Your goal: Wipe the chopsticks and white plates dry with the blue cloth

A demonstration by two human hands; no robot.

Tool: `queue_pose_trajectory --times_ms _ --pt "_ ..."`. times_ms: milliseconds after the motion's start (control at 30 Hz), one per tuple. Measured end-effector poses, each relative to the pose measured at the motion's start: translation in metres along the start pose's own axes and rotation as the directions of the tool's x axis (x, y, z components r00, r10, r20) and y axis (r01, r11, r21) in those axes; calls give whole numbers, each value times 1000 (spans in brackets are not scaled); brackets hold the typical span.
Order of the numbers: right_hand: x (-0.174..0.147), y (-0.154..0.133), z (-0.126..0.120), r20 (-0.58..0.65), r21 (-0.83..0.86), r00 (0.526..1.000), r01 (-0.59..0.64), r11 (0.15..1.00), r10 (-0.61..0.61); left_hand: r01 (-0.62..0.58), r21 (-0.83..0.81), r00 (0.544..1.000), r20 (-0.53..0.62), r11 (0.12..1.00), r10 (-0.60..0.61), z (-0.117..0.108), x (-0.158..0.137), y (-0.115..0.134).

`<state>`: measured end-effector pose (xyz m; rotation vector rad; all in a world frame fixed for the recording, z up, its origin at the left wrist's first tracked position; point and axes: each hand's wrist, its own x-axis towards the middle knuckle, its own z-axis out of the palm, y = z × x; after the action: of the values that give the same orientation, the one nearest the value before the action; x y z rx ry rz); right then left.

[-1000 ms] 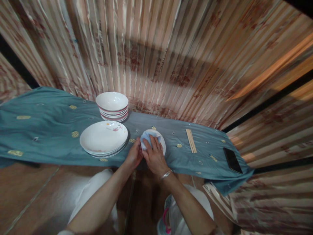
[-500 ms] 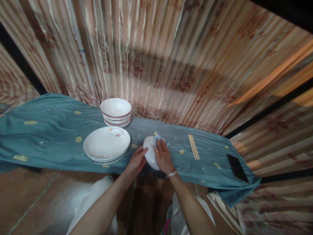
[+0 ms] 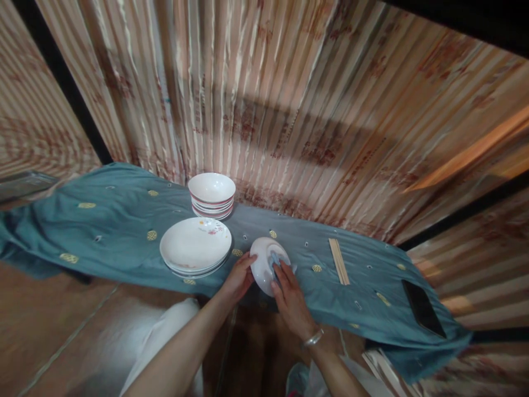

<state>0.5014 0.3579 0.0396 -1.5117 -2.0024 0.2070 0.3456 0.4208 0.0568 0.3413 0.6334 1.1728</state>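
Observation:
A white bowl [image 3: 261, 269] is held tilted above the front edge of the cloth-covered table, its rounded outside seemingly facing me. My left hand [image 3: 240, 277] grips its left rim, thumb on the near face and fingers hidden behind. Against the bowl's surface, my right hand [image 3: 290, 298] presses a small light-blue cloth [image 3: 274, 260] under its fingers. To the left lies a stack of white oval plates [image 3: 194, 245] with a floral print on the top one. Behind them rises a stack of white bowls [image 3: 211, 190] with red bands.
A teal patterned tablecloth [image 3: 124, 231] covers the long table. Right of my hands lie several wooden chopsticks [image 3: 339, 262], and a black phone [image 3: 422, 307] rests near the right end. A striped curtain [image 3: 256, 110] hangs behind the table, with dark poles on both sides.
My right hand has slid the cloth from the bowl's upper edge toward its middle, and the bowl has turned slightly. The view has shifted, moving everything right and slightly down.

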Motion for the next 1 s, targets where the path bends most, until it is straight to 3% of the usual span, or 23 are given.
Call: queue_pose_trajectory --times_ms 400,733,867,1000 --pt "8 -7 -6 26 35 1000 6 999 -7 -16 122 981 195 992 -8 3 -8 4" --pt "32 7 -6 -79 -33 995 -58 998 55 22 180 980 189 983 -57 10 -13 7" --pt "31 9 0 -127 -11 986 -110 994 107 18 185 983 174 983 -51 9 -12 6" --pt "21 0 3 -97 11 988 -123 992 124 15 187 985 164 982 -46 9 -11 7"
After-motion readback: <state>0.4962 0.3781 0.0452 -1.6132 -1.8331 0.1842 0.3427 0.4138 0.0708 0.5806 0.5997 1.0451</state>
